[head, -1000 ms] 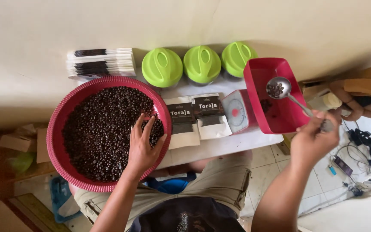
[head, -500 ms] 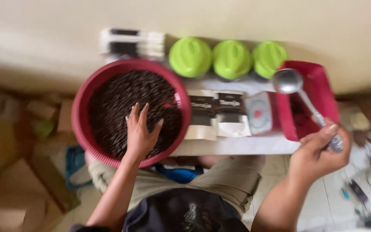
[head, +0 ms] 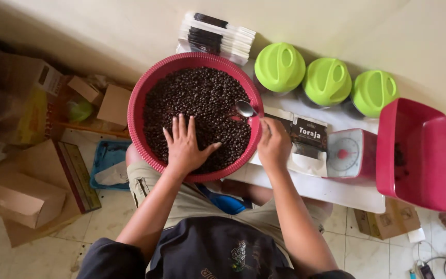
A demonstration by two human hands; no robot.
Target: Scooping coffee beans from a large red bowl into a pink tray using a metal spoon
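One round red basket (head: 145, 98) sat at the near-left end of the white table (head: 336, 188), filled with dark roasted coffee beans (head: 197, 101). The left hand (head: 184, 147) lay flat on the beans at the basket's near side, fingers spread and released, gripping nothing. The right hand (head: 273, 145) was closed around the handle of one metal spoon (head: 244, 108), whose bowl rested on the beans just inside the basket's right rim, pointing away from the person; the handle itself was mostly hidden under the fingers. The two hands were near each other, the spoon's bowl lying beyond and to the right of the left hand's fingertips. Behind the basket stood one stack of black-and-white pouches (head: 215, 35) against the wall. To the right of it three jars with lime-green lids (head: 327, 81) stood in a row. In front of them lay what looked like two flat coffee bags (head: 305, 144), one partly hidden by the right hand. Just beside these stood one small red kitchen scale (head: 348, 154) with a white dial, and next to that one red rectangular tub (head: 414, 155), tilted toward the person. Several cardboard boxes (head: 21, 196) lay on the tiled floor at the left.
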